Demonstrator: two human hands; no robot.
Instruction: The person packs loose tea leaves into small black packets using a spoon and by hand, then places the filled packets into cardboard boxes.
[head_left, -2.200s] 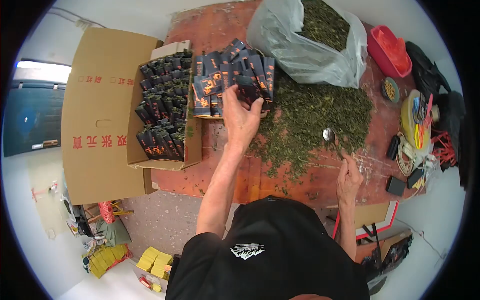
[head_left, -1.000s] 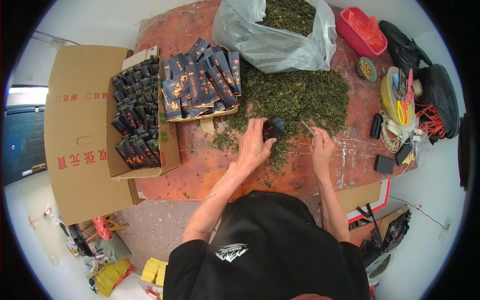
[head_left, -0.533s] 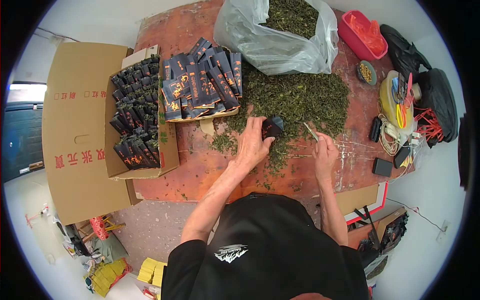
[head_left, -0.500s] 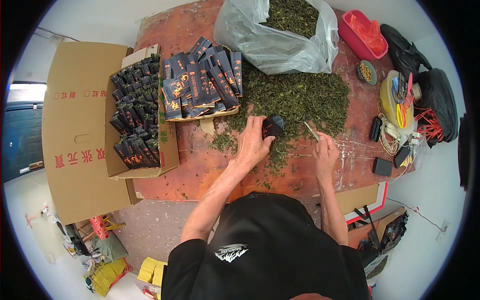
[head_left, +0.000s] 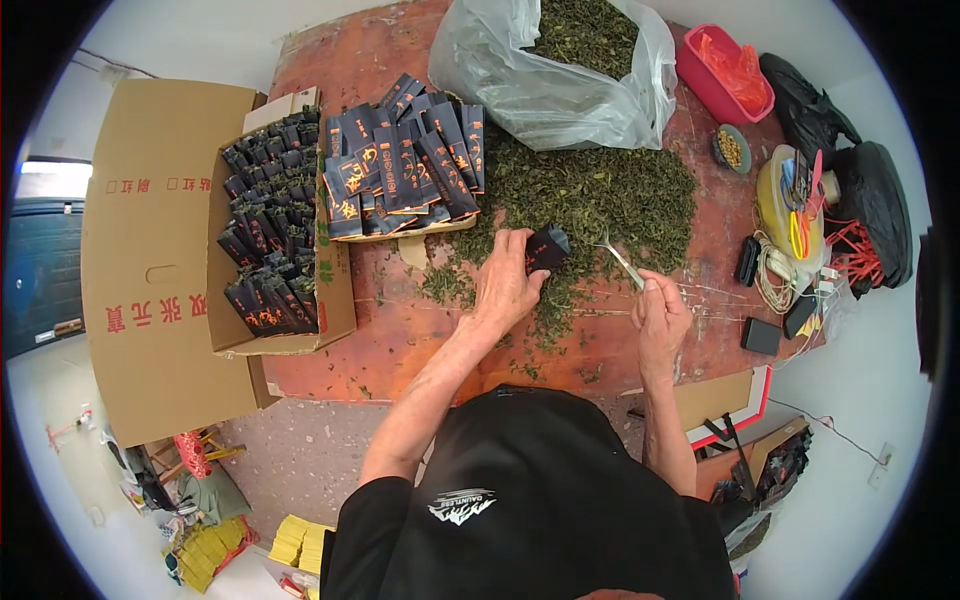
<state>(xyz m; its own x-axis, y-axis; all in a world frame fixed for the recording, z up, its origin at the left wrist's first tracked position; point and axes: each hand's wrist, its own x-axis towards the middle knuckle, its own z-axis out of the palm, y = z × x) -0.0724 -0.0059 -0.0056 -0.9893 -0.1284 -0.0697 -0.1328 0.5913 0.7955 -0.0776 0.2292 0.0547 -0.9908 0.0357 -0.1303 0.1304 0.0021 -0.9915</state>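
My left hand (head_left: 508,285) grips a small black packet (head_left: 546,249) whose mouth faces up and right, over the near left edge of the dried leaves (head_left: 620,195). My right hand (head_left: 661,315) is closed on the handle of a metal spoon (head_left: 625,264). The spoon's bowl end lies at the leaves, just right of the packet; what it holds is too small to tell. Flat black packets (head_left: 402,165) with orange print are heaped in a shallow box left of the leaves. Beside them, a cardboard box (head_left: 338,310) holds rows of packets with leaves at their tops.
A clear plastic bag (head_left: 560,110) of leaves stands at the back of the red table (head_left: 420,350). To the right are a pink basket (head_left: 692,72), a small bowl (head_left: 744,165), a yellow tub with scissors, string (head_left: 772,285), black bags and a black block (head_left: 761,336).
My left hand has brought a packet from the heap down to the leaves. My right hand has shifted slightly right and down since half a second ago, and the spoon's angle has changed.
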